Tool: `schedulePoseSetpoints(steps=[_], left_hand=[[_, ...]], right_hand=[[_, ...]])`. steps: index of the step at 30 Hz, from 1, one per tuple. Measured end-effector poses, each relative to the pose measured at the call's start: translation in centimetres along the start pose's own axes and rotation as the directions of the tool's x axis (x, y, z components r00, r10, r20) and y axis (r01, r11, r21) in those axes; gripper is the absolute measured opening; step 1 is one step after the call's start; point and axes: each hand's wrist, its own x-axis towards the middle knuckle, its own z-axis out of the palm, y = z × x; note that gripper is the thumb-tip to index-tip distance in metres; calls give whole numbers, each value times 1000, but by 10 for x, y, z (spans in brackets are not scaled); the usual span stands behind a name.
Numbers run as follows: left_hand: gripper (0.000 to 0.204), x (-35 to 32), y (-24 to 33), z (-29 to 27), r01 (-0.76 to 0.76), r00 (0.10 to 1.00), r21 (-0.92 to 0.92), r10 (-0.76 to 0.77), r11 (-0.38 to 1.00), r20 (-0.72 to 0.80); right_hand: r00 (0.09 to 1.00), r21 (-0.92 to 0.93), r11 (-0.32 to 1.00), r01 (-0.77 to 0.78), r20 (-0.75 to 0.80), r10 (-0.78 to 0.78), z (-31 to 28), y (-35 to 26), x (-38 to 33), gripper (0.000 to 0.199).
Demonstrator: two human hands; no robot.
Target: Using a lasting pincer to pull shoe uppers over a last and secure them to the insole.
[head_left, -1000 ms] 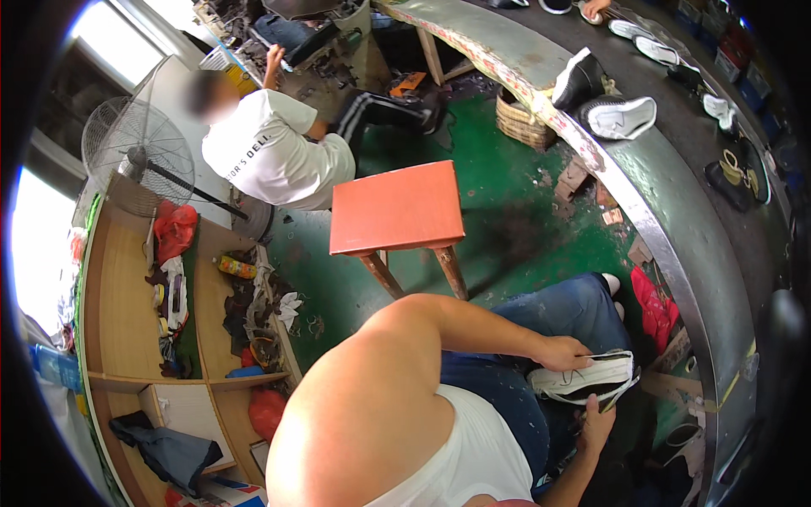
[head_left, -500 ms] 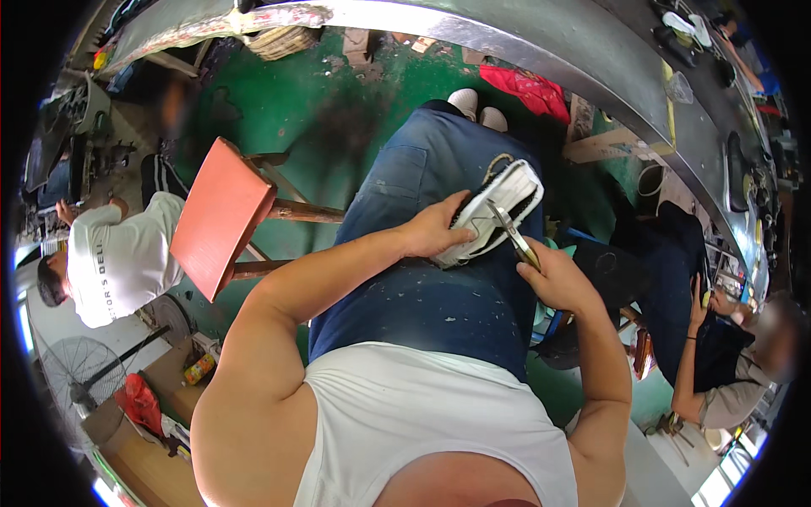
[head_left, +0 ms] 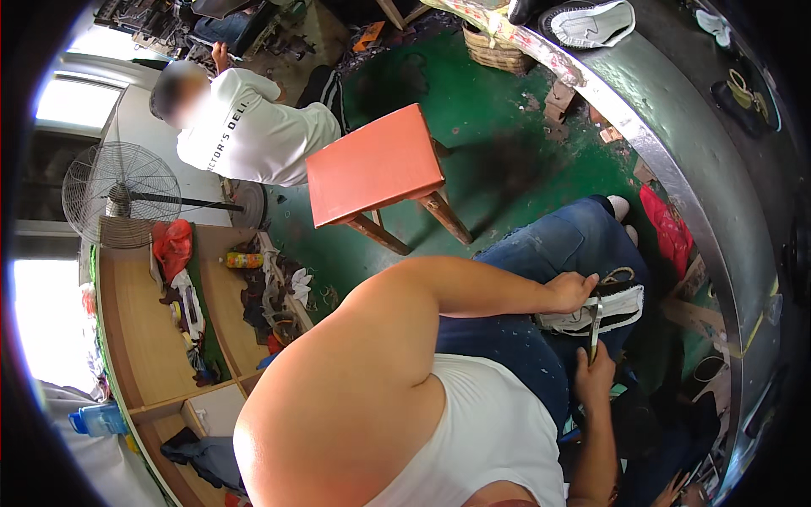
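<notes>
A shoe upper [head_left: 623, 306], white on its turned-up underside with a dark edge and a looped lace, lies over my thighs. My left hand [head_left: 571, 292] grips it at the far edge, with the thumb and fingers closed on it. My right hand [head_left: 596, 373] is wrapped round a pair of pliers [head_left: 597, 319] with metal jaws and a yellowish handle. The jaws lie across the white underside. Whether they pinch any material is too small to tell.
An orange-topped stool [head_left: 376, 165] stands to my left, beyond it a seated person in a white shirt [head_left: 262, 127]. A standing fan [head_left: 122, 194] and wooden shelves [head_left: 135, 313] are further left. The metal-edged bench [head_left: 676, 93] curves along the right and carries another shoe [head_left: 587, 24].
The view has swung left, so the stool, fan and shelves show more fully and my hands appear further right. Both hands keep hold of the shoe upper and the pliers.
</notes>
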Motion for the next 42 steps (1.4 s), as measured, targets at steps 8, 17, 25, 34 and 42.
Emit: schedulePoseSetpoints(steps=[8, 17, 25, 34, 42], left_hand=[[48, -5, 3, -3, -302, 951, 170, 309, 938, -19], [50, 3, -7, 4, -660, 748, 333, 630, 674, 209], [63, 11, 18, -21, -643, 765, 593, 452, 485, 459], [63, -7, 67, -6, -628, 776, 669, 259, 397, 575], [62, -13, -17, -4, -312, 948, 264, 280, 913, 153]], right_hand=[[995, -249, 968, 4, 98, 21, -47, -5, 4, 47], [989, -13, 990, -140, 40, 141, -20, 35, -3, 26], [926, 218, 934, -284, 316, 208, -63, 42, 7, 20], [981, 63, 985, -163, -100, 169, -33, 54, 28, 37], [984, 186, 967, -175, -9, 179, -52, 43, 18, 39]])
